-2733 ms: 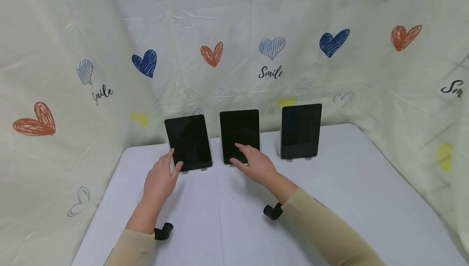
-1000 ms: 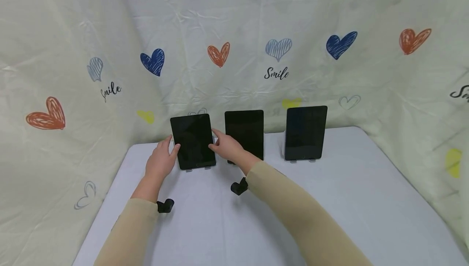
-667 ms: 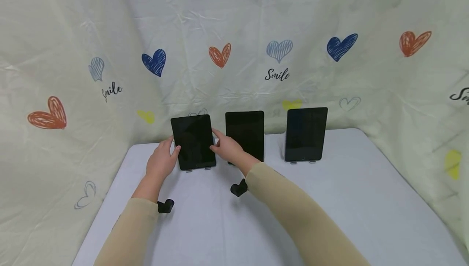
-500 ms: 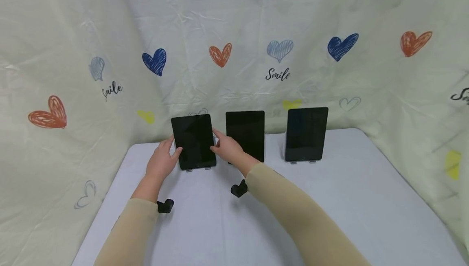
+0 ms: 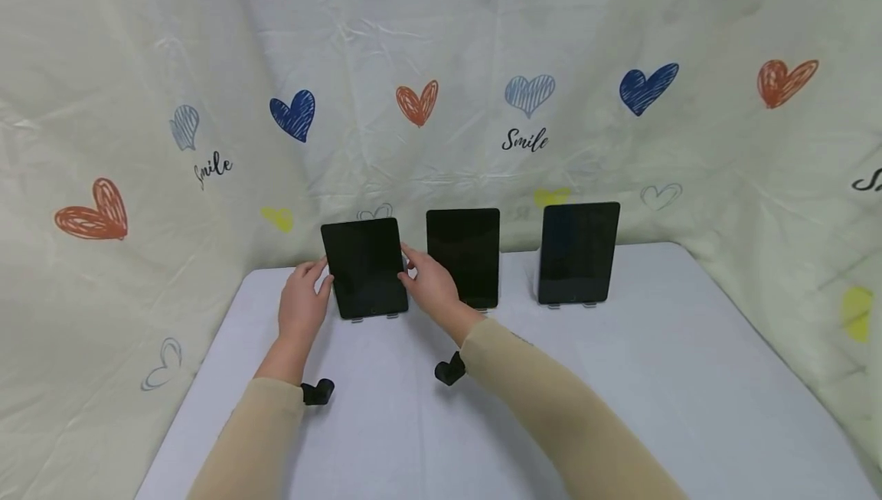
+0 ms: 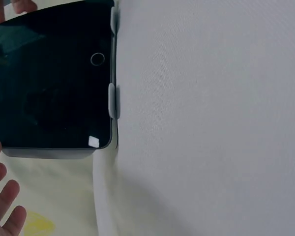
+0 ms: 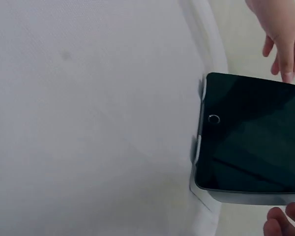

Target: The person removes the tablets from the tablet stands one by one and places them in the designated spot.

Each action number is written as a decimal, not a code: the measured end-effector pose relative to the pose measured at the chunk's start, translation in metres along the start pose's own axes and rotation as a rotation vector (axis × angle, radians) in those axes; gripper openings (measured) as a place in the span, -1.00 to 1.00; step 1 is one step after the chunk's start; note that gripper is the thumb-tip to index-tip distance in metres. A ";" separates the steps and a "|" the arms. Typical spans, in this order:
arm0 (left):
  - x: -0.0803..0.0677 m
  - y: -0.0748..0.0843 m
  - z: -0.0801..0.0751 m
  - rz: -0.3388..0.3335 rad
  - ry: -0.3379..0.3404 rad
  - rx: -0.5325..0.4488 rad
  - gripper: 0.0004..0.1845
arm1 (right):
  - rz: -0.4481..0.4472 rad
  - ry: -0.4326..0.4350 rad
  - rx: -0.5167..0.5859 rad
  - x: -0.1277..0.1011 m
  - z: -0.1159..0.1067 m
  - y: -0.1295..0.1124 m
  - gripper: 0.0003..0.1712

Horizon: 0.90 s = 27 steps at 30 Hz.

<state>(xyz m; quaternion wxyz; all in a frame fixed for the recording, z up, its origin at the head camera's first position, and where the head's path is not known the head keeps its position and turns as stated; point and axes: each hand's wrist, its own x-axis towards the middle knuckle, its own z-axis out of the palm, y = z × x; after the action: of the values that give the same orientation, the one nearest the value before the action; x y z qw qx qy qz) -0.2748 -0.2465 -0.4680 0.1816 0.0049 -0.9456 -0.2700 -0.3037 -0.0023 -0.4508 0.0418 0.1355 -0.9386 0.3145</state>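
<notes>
A black-screened tablet (image 5: 365, 266) leans upright on a small stand at the back left of the table. My left hand (image 5: 303, 308) is at the tablet's left edge, its thumb by the side and its fingers spread apart in the left wrist view. At the right edge is my right hand (image 5: 432, 285), thumb near the screen's rim, index finger reaching up along the side. In the right wrist view the right fingertips (image 7: 285, 223) lie apart from each other beyond the tablet's edge. Light stand clips (image 6: 112, 101) hold up the tablet's bottom edge.
A second tablet (image 5: 468, 255) stands just right of my right hand, which partly covers its lower left. Farther right stands a third tablet (image 5: 579, 255). Behind the white table (image 5: 654, 377) hangs a cream curtain (image 5: 455, 25) printed with hearts.
My right hand has moved left from the middle tablet to the left one. Since half a second ago, my left thumb has drawn back from the screen to its edge.
</notes>
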 end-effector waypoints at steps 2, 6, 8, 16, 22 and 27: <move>-0.001 0.000 0.002 -0.008 0.032 -0.025 -0.53 | -0.003 0.019 0.015 -0.001 0.002 0.000 -0.26; -0.002 0.001 0.004 -0.047 0.064 -0.047 -0.56 | -0.017 0.062 0.044 -0.003 0.004 -0.001 -0.30; -0.003 0.001 0.004 -0.070 0.071 -0.061 -0.56 | -0.019 0.085 0.061 -0.004 0.006 -0.001 -0.33; -0.005 0.005 0.007 -0.148 0.106 -0.169 -0.56 | 0.007 0.149 0.137 -0.005 0.011 0.001 -0.38; -0.007 0.007 0.011 -0.174 0.146 -0.249 -0.56 | 0.002 0.200 0.193 -0.005 0.016 0.004 -0.42; -0.009 0.009 0.008 -0.194 0.151 -0.295 -0.57 | -0.008 0.220 0.225 -0.007 0.016 0.002 -0.44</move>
<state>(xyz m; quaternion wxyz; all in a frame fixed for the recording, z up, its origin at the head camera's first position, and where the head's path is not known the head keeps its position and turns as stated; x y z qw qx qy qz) -0.2685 -0.2337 -0.4725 0.2241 0.0897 -0.8744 -0.4209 -0.2977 -0.0086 -0.4657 0.1300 0.1077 -0.8866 0.4305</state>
